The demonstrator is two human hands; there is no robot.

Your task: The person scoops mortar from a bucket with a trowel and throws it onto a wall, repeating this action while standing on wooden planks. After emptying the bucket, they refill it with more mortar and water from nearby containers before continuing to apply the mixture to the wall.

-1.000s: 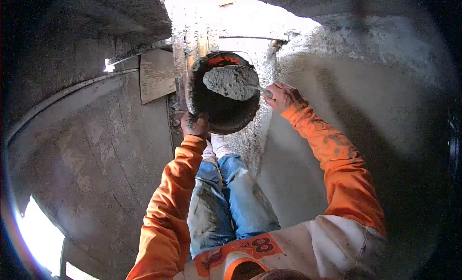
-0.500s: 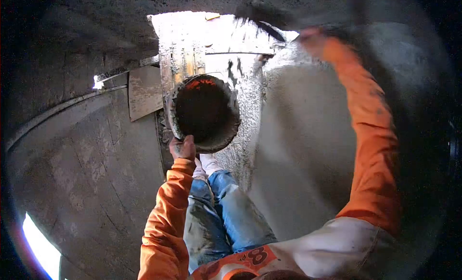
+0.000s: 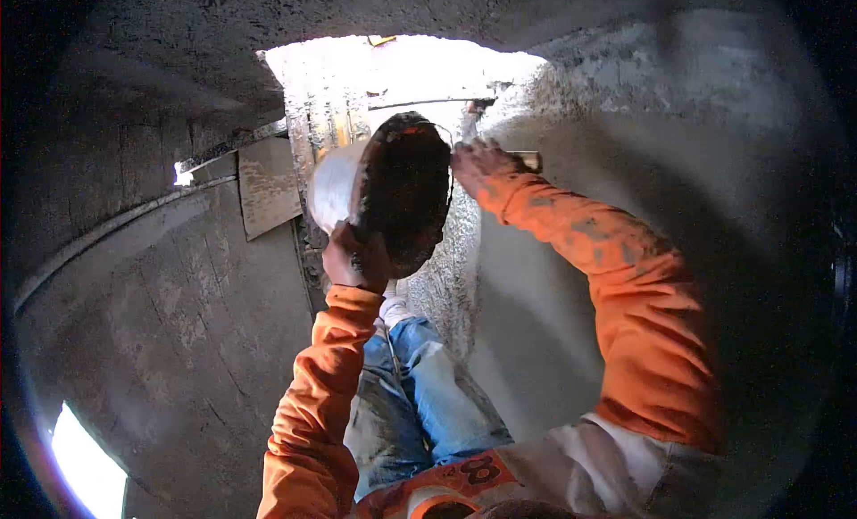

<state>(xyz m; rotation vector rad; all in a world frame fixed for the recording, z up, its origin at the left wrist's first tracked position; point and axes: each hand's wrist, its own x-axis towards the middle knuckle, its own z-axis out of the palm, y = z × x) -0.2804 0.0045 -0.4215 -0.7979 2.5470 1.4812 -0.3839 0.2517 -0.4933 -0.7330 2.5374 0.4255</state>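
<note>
My left hand (image 3: 357, 256) is closed on the lower left rim of a round bucket (image 3: 337, 184), which tilts with its dark mouth facing right. Its outside is pale, and dark mortar-like residue crusts the rim. At the opposite side of the mouth, my right hand (image 3: 482, 166) is wrapped round a trowel. The butt of the trowel's handle (image 3: 531, 160) sticks out to the right of the fist. I cannot see the blade, which is hidden by the hand and the bucket.
A rough, splattered plank (image 3: 330, 99) runs from my feet (image 3: 393, 309) to a bright opening (image 3: 428, 64). Smooth grey wall surface (image 3: 544, 278) curves away on the right. On the left are a darker wall (image 3: 170, 314) and a board piece (image 3: 268, 184).
My right hand has swept down and left from the upper wall to the bucket's rim with the trowel. My left hand has tipped the bucket so its mouth turns right.
</note>
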